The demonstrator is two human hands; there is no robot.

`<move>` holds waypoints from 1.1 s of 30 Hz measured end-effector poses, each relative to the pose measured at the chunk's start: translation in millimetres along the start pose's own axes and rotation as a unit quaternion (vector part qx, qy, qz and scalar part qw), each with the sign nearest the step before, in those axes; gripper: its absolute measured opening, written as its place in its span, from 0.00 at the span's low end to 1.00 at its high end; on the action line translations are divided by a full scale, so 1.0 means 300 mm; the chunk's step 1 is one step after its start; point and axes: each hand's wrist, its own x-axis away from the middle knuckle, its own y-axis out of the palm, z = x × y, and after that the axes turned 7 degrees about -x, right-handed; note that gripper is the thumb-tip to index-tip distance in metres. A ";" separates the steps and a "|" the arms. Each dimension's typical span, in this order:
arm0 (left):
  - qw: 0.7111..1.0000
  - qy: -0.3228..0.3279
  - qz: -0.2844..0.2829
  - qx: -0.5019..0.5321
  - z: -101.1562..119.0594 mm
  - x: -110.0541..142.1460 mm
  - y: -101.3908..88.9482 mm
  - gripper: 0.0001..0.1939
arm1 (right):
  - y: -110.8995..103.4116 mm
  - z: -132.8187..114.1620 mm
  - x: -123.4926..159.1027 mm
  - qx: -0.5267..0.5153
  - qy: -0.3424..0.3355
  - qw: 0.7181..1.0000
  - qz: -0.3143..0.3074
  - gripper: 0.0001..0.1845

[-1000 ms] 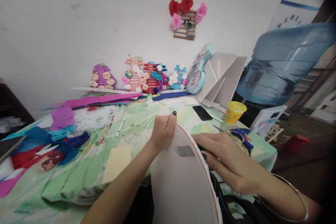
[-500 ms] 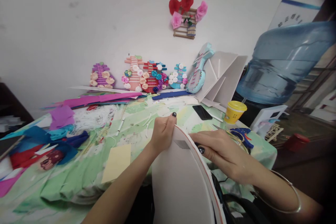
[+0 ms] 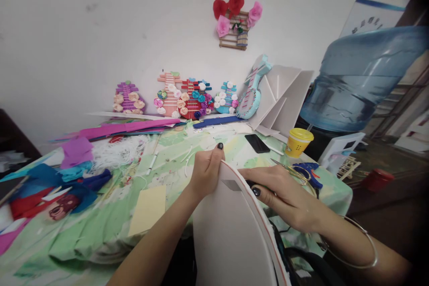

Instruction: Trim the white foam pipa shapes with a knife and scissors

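A curved white foam board (image 3: 231, 232) with a reddish line along its edge stands upright before me. My left hand (image 3: 208, 170) is closed on its far upper end, thumb on top. On the right side of the board, my right hand (image 3: 284, 194) is closed round a utility knife, its handle mostly hidden by the fingers. The knife's grey blade (image 3: 232, 185) shows on the board's left face, close to the edge. Gold-handled scissors (image 3: 298, 173) lie just beyond my right hand.
A green patterned cloth covers the table (image 3: 110, 214). Coloured paper (image 3: 50, 192) and white string (image 3: 117, 152) lie left. Ahead are a phone (image 3: 257, 143), a yellow tub (image 3: 299, 142) and several decorated paper instruments (image 3: 192, 98). A large water bottle (image 3: 358, 80) stands right.
The view has shifted very slightly. Both hands keep their grips, and the blade stays at nearly the same spot on the board.
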 end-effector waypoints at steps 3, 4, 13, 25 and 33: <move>1.000 -0.013 -0.009 -0.005 -0.009 -0.007 -0.009 0.23 | 0.008 0.003 0.011 0.030 -0.002 0.999 0.029 0.19; 1.000 -0.019 -0.014 -0.010 -0.014 -0.009 -0.010 0.23 | 0.011 0.003 0.013 0.042 0.001 0.999 0.031 0.19; 0.995 -0.016 0.020 -0.097 -0.019 -0.010 0.019 0.25 | 0.009 -0.012 0.005 0.048 0.018 0.999 0.009 0.15; 0.998 0.000 0.007 -0.058 0.004 -0.001 0.015 0.25 | -0.037 -0.057 0.006 0.032 0.030 0.999 -0.025 0.13; 1.000 -0.004 -0.006 -0.026 0.008 0.008 0.011 0.25 | -0.022 -0.026 -0.001 0.000 0.018 1.000 -0.025 0.19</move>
